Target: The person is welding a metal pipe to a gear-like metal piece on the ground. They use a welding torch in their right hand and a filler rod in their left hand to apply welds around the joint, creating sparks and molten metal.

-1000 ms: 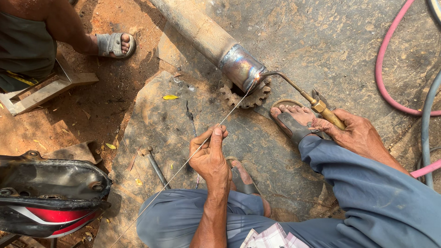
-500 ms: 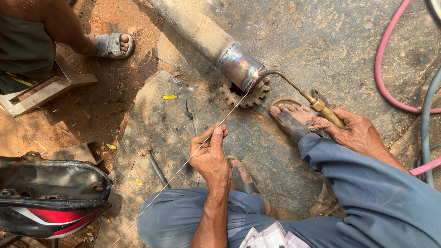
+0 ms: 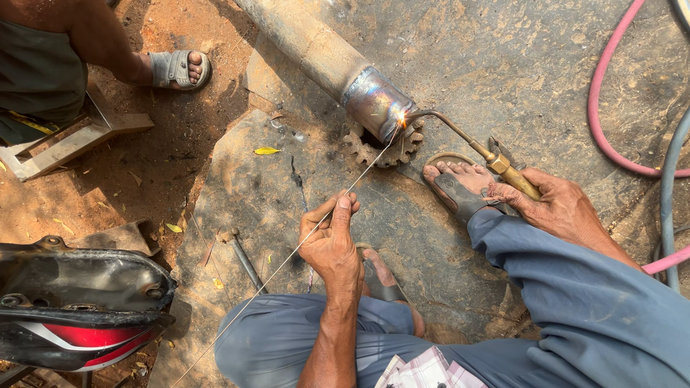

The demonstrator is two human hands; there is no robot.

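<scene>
My left hand [image 3: 332, 241] pinches a thin filler rod [image 3: 287, 257] whose far tip reaches the end of a metal pipe [image 3: 374, 100]. My right hand [image 3: 557, 208] grips a brass gas torch [image 3: 496, 164]; its bent nozzle points at the same spot, where a small bright flame [image 3: 401, 121] glows. The pipe lies slanted on the stone floor, its heat-stained end resting over a toothed sprocket [image 3: 392, 149]. My sandalled feet are beside the joint [image 3: 453, 183] and under my left hand [image 3: 381, 276].
A pink hose [image 3: 604, 122] and a grey hose [image 3: 667, 187] curve along the right. Another person's leg and sandalled foot [image 3: 172, 68] sit at top left by an angle-iron frame [image 3: 68, 144]. A black and red motorcycle part [image 3: 72, 309] lies bottom left. A short steel rod [image 3: 246, 260] lies on the slab.
A bright flame spot now shows at the pipe end where torch tip and rod meet. Both hands stay almost where they were.
</scene>
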